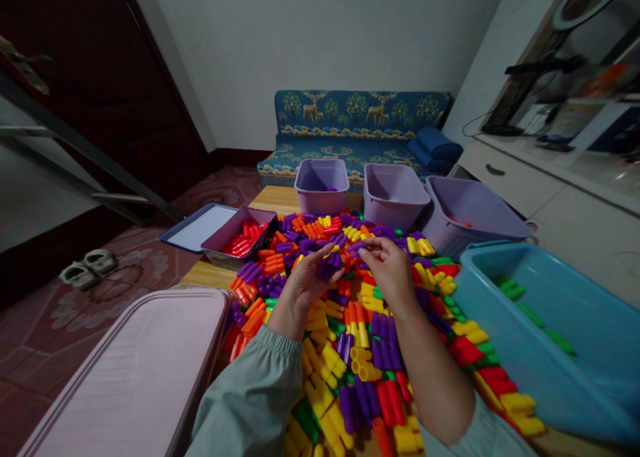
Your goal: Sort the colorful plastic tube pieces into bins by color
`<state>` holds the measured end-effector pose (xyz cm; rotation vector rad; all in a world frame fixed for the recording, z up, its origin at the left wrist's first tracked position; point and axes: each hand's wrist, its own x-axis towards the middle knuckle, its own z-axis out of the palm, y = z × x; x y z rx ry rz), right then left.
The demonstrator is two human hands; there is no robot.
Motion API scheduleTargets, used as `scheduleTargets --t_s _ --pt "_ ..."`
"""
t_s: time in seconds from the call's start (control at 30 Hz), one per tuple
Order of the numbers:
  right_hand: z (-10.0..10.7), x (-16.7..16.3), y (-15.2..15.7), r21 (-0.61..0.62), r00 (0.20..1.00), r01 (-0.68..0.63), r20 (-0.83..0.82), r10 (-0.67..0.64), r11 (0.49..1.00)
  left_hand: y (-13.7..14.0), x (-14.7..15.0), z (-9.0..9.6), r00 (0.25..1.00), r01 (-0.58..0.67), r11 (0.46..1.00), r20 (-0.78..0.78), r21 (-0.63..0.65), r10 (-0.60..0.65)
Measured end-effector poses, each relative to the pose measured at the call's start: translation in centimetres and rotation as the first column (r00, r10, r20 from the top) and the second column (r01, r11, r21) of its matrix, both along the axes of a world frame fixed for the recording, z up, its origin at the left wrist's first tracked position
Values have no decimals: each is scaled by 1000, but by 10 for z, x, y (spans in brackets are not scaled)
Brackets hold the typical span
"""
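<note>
My left hand (304, 282) is palm up, its fingers curled round several purple bullet-shaped plastic building pieces (329, 266). Just to the right, my right hand (393, 273) pinches one purple plastic piece (355, 249) between thumb and fingertips. The two hands are apart, both above a thick spread of similar toy pieces (323, 360) in yellow, purple, orange, red and green. Many of those lie joined side by side in short rows. Parts of the pieces in my left palm are hidden by the fingers.
Purple bins (321, 200) stand along the table's far side, with a turquoise tub (530, 377) holding green pieces at right. An open box (240, 259) with red pieces is at left, near a pink lidded container (135, 370). A patterned sofa (345, 133) stands behind.
</note>
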<state>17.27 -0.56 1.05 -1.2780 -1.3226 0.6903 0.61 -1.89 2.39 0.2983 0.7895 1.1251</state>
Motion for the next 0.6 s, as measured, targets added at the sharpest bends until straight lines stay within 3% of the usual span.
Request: scheduleTargets --t_s 0.1,0.37,0.5,0.6 --pt "5 -14 0 -30 975 -131 -184 123 991 -2 1 -1 1000 7 999 24 35 -8" --pt "5 -31 -3 -113 933 -257 -289 216 960 0 1 -6 998 -51 998 29 30 50" --pt "-2 -30 0 -123 931 -292 -265 252 948 2 3 -7 998 -59 998 19 23 59" --pt "-8 -25 3 -120 970 -214 -147 196 969 3 2 -8 989 -86 993 -109 81 95"
